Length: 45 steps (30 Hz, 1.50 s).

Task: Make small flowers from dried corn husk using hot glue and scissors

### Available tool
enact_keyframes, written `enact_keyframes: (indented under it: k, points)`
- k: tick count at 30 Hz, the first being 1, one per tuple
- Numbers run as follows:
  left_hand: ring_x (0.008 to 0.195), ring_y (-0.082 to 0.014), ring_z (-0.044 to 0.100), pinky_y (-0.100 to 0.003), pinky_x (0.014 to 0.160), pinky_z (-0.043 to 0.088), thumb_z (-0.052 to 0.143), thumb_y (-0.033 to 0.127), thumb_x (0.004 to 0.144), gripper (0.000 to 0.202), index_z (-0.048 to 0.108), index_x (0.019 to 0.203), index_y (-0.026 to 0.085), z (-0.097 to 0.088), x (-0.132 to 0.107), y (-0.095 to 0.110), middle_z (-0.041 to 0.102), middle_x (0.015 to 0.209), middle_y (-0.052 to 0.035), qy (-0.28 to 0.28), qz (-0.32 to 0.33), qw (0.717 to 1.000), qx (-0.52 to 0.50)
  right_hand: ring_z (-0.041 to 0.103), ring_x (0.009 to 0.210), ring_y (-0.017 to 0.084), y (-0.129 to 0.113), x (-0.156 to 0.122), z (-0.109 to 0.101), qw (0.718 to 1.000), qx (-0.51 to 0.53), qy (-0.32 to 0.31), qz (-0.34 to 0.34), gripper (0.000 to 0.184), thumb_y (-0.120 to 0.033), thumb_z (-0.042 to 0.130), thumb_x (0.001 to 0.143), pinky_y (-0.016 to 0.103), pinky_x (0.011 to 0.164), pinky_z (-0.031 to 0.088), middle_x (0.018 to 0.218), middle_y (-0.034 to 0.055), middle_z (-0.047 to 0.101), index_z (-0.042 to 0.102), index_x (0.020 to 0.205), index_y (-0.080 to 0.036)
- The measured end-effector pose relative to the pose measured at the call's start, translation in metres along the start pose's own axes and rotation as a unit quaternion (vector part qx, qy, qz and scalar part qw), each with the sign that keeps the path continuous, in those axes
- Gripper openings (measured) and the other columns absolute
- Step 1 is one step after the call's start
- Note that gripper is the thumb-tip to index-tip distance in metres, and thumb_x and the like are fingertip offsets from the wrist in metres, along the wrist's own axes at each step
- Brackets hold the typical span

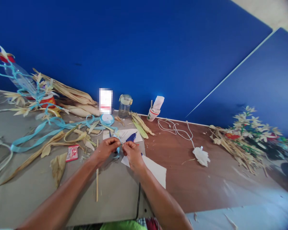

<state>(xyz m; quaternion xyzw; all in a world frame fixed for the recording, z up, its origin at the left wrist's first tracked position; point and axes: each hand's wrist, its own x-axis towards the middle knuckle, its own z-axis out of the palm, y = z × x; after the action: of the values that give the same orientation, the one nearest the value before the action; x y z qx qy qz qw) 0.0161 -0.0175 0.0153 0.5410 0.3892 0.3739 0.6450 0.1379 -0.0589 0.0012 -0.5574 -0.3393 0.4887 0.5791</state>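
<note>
Pale blue ribbon [118, 138] — a narrow strip, partly hidden

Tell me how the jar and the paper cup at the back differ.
The jar is see-through, while the cup is opaque white with a red band near its rim.
The jar is closed by a lid; the cup is open, with a white sheet sticking out of its top.
The jar looks taller than the cup itself.
Both stand close to the blue partition.
</note>
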Motion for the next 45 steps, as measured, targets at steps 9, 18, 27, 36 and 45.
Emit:
enact_keyframes:
  k: [9, 18, 27, 36, 45]
  points:
    - [0.046, -0.0074, 0.032, -0.021, 0.045, 0.023, 0.064, 0.035, 0.065, 0.021, 0.062, 0.061, 0.014, 0.000, -0.004, 0.012, 0.045, 0.050, 0.0040, 0.005, -0.017, 0.999, 0.048, 0.038, 0.052, 0.010, -0.007, -0.004, -0.002, 0.978, -0.184, 0.009, -0.101, 0.013, -0.026, 0.049, 0.068, 0.022, 0.051, 0.031, 0.053, -0.0043, 0.045, 0.049, 0.056, -0.018]
    - [0.046, -0.0083, 0.030, -0.022, 0.045, 0.023, 0.064, 0.036, 0.067, 0.023, 0.060, 0.058, 0.016, -0.003, -0.001, 0.012, 0.038, 0.047, 0.0058, 0.023, 0.020, 0.992, 0.119, 0.040, 0.052, 0.010, -0.009, -0.006, -0.001, 0.972, -0.205, 0.013, -0.113, 0.014, -0.027, 0.049, 0.069, 0.023, 0.053, 0.033, 0.054, -0.0040, 0.046, 0.049, 0.058, -0.018]
    - [0.053, -0.0120, 0.040, -0.024, 0.053, 0.029, 0.056, 0.032, 0.074, 0.027, 0.054, 0.052, 0.017, 0.000, -0.004, 0.011, 0.044, 0.051, 0.0026, 0.041, 0.136, 0.960, 0.242, 0.041, 0.053, 0.011, -0.008, -0.002, -0.006, 0.980, -0.178, -0.027, -0.081, 0.016, -0.031, 0.052, 0.072, 0.023, 0.054, 0.035, 0.056, -0.0037, 0.049, 0.056, 0.066, -0.017]
    - [0.059, -0.0159, 0.046, -0.025, 0.059, 0.032, 0.058, 0.031, 0.074, 0.023, 0.060, 0.054, 0.019, -0.001, -0.007, 0.008, 0.054, 0.058, -0.0017, 0.041, 0.193, 0.940, 0.278, 0.056, 0.074, 0.016, -0.023, 0.007, -0.038, 0.922, -0.363, -0.011, -0.137, 0.029, -0.027, 0.055, 0.075, 0.028, 0.069, 0.043, 0.084, 0.0043, 0.060, 0.058, 0.102, -0.016]
    - [0.046, -0.0091, 0.034, -0.023, 0.046, 0.023, 0.062, 0.038, 0.068, 0.024, 0.060, 0.058, 0.017, -0.011, 0.004, 0.005, 0.042, 0.049, 0.0045, 0.077, 0.067, 0.991, 0.089, 0.055, 0.100, 0.030, -0.029, -0.008, -0.039, 0.727, -0.682, 0.005, -0.075, 0.046, -0.042, 0.064, 0.074, 0.038, 0.082, 0.041, 0.107, 0.0164, 0.056, 0.055, 0.110, -0.015]
